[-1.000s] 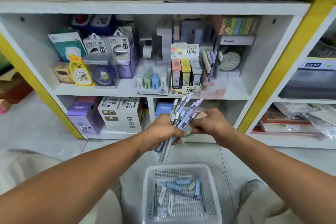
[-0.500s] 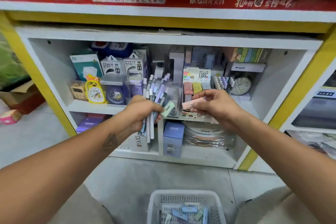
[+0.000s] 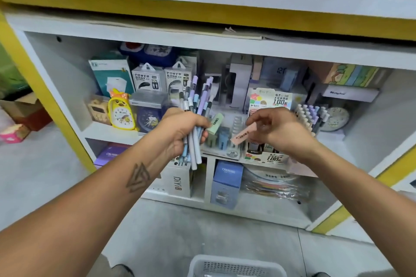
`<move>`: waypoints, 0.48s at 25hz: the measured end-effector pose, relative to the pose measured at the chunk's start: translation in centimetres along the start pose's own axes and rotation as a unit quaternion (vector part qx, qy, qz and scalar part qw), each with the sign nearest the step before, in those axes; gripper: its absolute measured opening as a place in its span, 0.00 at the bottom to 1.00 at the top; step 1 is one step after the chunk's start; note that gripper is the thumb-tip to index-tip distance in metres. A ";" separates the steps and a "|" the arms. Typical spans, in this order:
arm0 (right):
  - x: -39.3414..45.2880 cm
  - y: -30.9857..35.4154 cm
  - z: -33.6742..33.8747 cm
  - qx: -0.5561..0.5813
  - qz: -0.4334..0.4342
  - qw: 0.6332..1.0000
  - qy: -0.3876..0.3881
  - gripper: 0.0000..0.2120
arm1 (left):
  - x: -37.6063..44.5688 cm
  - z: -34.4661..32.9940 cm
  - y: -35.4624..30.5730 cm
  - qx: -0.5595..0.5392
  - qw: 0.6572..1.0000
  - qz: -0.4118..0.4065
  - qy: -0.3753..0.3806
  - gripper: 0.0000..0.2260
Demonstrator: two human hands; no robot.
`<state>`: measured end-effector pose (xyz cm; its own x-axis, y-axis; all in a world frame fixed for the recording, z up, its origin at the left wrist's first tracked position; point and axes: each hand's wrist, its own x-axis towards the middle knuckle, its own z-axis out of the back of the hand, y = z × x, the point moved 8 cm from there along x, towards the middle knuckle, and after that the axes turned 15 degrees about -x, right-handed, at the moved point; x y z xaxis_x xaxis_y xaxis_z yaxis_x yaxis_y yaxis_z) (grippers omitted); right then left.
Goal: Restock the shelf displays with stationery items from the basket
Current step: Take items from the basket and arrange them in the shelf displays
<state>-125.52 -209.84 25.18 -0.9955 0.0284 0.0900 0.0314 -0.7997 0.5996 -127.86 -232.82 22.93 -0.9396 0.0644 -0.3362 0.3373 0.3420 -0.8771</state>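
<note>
Head cam is all I've got, so going off that. My left hand (image 3: pixel 180 128) is wrapped tight around a bundle of pens (image 3: pixel 195 117), lower centre of the frame, tips fanning up and slightly right, barrels poking out below the fist. There's also a small green lead case (image 3: pixel 215 123) pinned against the bundle at the thumb side. My right hand (image 3: pixel 276 128) sits right of centre, pinching a pink lead case (image 3: pixel 244 134) between thumb and fingertips.

The bit that matters: the pink case's long axis runs diagonally, low end pointing left and down, high end tucked into my fingers. Just behind and below it in the frame is the clear display tray (image 3: pixel 231 153) marked 2B, where similar little cases stand upright in slots. So the case lies in front of the tray and tilted, not yet lined up with the slots. The right hand is clearly the nearer one to that tray, and the left is busy anyway. My guess is the next move needs the case rotated upright and pushed back and down into a slot, though I can't tell which slots are free, it's blurry in there.

The pen display rack (image 3: pixel 311 117) is off at centre right, beyond the right hand. The basket (image 3: pixel 236 267) shows only its white rim at the bottom edge, contents out of view.
</note>
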 end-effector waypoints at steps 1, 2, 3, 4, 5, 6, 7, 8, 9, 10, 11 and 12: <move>0.3 0.2 -0.1 -0.058 0.018 0.998 -0.010 0.10 | 0.2 0.0 -0.1 0.001 1.000 -0.001 0.000 0.12; 0.6 0.6 -0.3 -0.114 0.037 0.993 -0.015 0.10 | 0.5 0.1 -0.2 0.002 1.000 -0.002 -0.001 0.12; 0.8 0.9 -0.8 -0.165 0.055 0.985 -0.016 0.10 | 0.7 0.2 -0.2 0.004 1.000 -0.003 -0.002 0.11; 1.0 1.2 -1.3 -0.208 0.074 0.975 -0.013 0.12 | 0.9 0.3 -0.1 0.008 1.000 -0.002 -0.002 0.11; 1.1 1.4 -1.9 -0.240 0.096 0.966 -0.009 0.12 | 1.1 0.5 0.0 0.012 1.000 0.000 -0.002 0.10; 1.1 1.7 -2.5 -0.260 0.116 0.959 -0.005 0.10 | 1.1 0.6 0.1 0.015 1.000 0.002 -0.002 0.10; 1.0 2.0 -3.1 -0.275 0.132 0.952 -0.002 0.08 | 1.2 0.7 0.2 0.016 1.000 0.004 -0.001 0.09; 0.9 2.2 -3.6 -0.288 0.146 0.946 0.002 0.05 | 1.3 0.8 0.4 0.017 1.000 0.006 -0.001 0.09; 0.9 2.4 -4.0 -0.297 0.155 0.942 0.007 0.03 | 1.3 0.9 0.5 0.018 1.000 0.007 -0.001 0.09; 0.9 2.5 -4.4 -0.298 0.163 0.940 0.012 0.03 | 1.3 1.0 0.6 0.019 1.000 0.008 -0.001 0.10; 0.8 2.7 -4.6 -0.296 0.167 0.941 0.015 0.03 | 1.4 1.1 0.7 0.020 1.000 0.008 -0.001 0.10; 0.8 2.8 -4.7 -0.288 0.169 0.942 0.017 0.04 | 1.4 1.2 0.7 0.020 1.000 0.008 -0.001 0.10</move>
<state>-126.65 -214.84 23.16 -0.9398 -0.2982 0.1668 0.3037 -0.9527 0.0084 -128.84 -233.65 21.42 -0.9337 0.0684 -0.3515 0.3552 0.3026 -0.8845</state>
